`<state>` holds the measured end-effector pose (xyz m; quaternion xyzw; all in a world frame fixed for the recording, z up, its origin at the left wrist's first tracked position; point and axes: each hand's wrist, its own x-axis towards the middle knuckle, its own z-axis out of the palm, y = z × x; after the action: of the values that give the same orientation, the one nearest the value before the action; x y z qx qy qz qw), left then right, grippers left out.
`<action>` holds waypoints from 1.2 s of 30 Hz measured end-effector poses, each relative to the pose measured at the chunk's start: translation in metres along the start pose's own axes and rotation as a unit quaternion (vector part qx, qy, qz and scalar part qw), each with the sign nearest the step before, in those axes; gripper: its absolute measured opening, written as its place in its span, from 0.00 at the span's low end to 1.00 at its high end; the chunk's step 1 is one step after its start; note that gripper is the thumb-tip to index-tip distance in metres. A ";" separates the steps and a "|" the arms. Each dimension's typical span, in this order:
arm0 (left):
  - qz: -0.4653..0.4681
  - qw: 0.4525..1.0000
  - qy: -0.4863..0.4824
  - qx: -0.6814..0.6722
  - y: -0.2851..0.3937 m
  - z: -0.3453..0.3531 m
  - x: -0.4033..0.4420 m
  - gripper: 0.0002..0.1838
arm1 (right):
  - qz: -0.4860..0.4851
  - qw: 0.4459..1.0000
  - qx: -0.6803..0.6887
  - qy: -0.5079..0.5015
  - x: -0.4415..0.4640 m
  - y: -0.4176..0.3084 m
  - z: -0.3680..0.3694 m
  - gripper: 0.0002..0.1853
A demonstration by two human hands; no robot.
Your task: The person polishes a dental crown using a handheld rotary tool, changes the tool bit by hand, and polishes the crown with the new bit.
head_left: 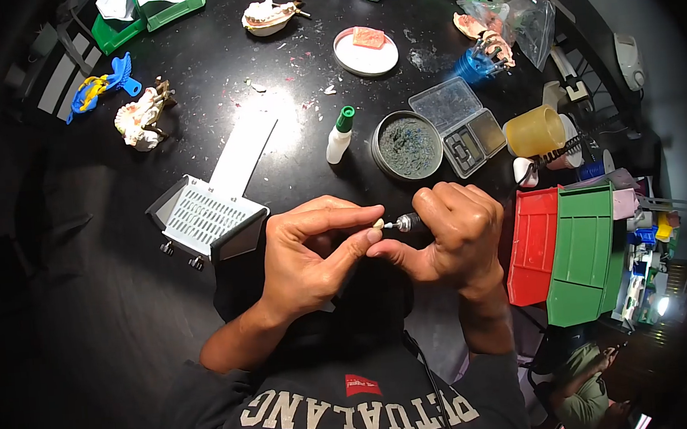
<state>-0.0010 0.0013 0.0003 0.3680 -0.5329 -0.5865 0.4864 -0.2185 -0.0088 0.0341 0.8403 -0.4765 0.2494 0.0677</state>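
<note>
Between the thumb and index finger of my left hand (314, 249) is a small cream-coloured piece (378, 224), pinched near the table's front edge. My right hand (454, 234) is wrapped round a rotary handpiece (409, 223), whose metal nose points left. Its tip reaches the small piece or stops just beside it; I cannot tell if they touch. Beyond the hands stand a white bottle with a green cap (340, 138) and a round tin of dark grey material (407, 146).
A white slotted metal stand (206, 213) sits left of my hands. Right of them are a small scale (471, 141), a yellow cup (532, 131), and red (533, 240) and green bins (580, 252). Dental models (142, 117) lie farther back. Another person (587, 389) shows at lower right.
</note>
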 end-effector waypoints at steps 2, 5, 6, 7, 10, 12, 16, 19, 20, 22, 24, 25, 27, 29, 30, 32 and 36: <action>-0.006 1.000 -0.001 0.014 0.001 -0.001 0.000 0.13 | -0.002 1.000 -0.002 0.000 0.000 0.000 0.000 0.44; 0.001 1.000 -0.003 0.011 0.000 -0.001 0.000 0.13 | -0.014 1.000 -0.004 0.006 0.001 0.002 0.001 0.42; 0.000 1.000 -0.002 0.013 0.000 -0.001 0.000 0.13 | -0.009 1.000 -0.003 0.001 0.000 0.001 0.001 0.43; -0.001 1.000 -0.002 0.016 0.001 -0.001 0.000 0.13 | -0.004 1.000 -0.002 -0.004 0.000 0.000 0.000 0.43; 0.001 1.000 -0.002 0.018 0.000 -0.001 0.000 0.13 | -0.001 1.000 0.004 -0.006 0.001 0.000 0.000 0.44; 0.007 1.000 -0.001 -0.003 0.000 0.000 0.000 0.13 | 0.000 1.000 0.006 -0.007 0.000 0.000 0.000 0.44; 0.027 0.999 0.007 -0.040 -0.002 0.004 0.002 0.12 | -0.009 1.000 0.006 0.017 0.000 0.002 0.000 0.43; 0.015 0.999 0.004 -0.046 -0.001 0.004 0.002 0.11 | -0.003 1.000 0.014 0.020 0.000 0.001 -0.003 0.42; 0.006 0.999 0.002 -0.050 0.000 0.003 0.002 0.11 | 0.003 1.000 0.018 0.015 0.000 0.000 -0.004 0.42; -0.024 0.999 -0.013 -0.047 0.002 -0.001 0.003 0.11 | 0.002 0.999 0.027 0.022 0.000 0.001 -0.004 0.42; -0.037 0.998 -0.023 -0.051 0.004 -0.003 0.003 0.10 | 0.004 0.999 0.034 0.024 0.001 0.002 -0.005 0.41; -0.035 0.997 -0.026 -0.057 0.003 -0.003 0.004 0.10 | 0.006 0.999 0.037 0.025 0.001 0.002 -0.006 0.40; -0.038 0.996 -0.032 -0.074 0.003 -0.004 0.005 0.10 | 0.009 0.999 0.043 0.027 0.001 0.002 -0.006 0.39; -0.049 0.994 -0.037 -0.094 0.004 -0.006 0.005 0.10 | 0.012 0.998 0.051 0.030 0.001 0.003 -0.005 0.37; -0.040 0.995 -0.042 -0.083 0.004 -0.006 0.006 0.10 | 0.013 0.998 0.054 0.029 0.001 0.003 -0.005 0.37; -0.024 0.996 -0.051 -0.063 0.005 -0.008 0.007 0.10 | 0.015 0.998 0.061 0.026 0.000 0.003 -0.005 0.35; -0.019 0.996 -0.060 -0.062 0.002 -0.007 0.006 0.11 | 0.017 0.996 0.078 0.033 0.001 0.003 -0.006 0.33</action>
<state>0.0048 -0.0066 0.0018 0.3116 -0.5162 -0.6487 0.4644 -0.2229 -0.0090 0.0392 0.8260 -0.4675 0.3146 0.0128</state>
